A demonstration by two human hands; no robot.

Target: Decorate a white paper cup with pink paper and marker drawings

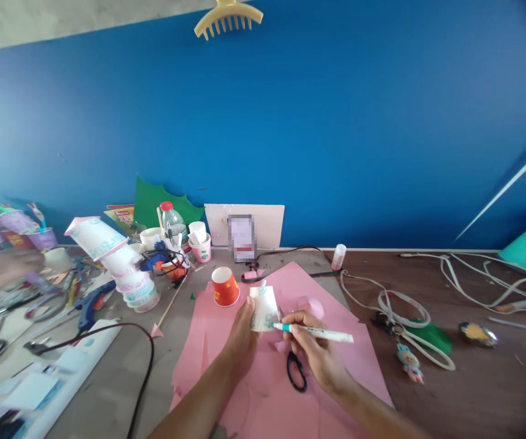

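Observation:
My left hand (244, 323) is closed on the left edge of a small white card (263, 302) with teal swirls drawn on it. In my right hand (315, 347) is a white marker (329, 334), its teal tip end at the card's lower right. I cannot tell whether the tip touches. Both hands are above sheets of pink paper (345, 366). Black-handled scissors (296, 372) lie on the paper below my right hand, partly hidden by it. A red paper cup (225, 286) stands just beyond my left hand.
Left of the paper leans a stack of decorated white cups (126, 268), with a blue glue gun (93, 305) beside it. A co-worker's blurred hand (25, 263) reaches in at far left. A glue stick (338, 256), cables (395, 305) and a keychain figure (409, 360) are on the right.

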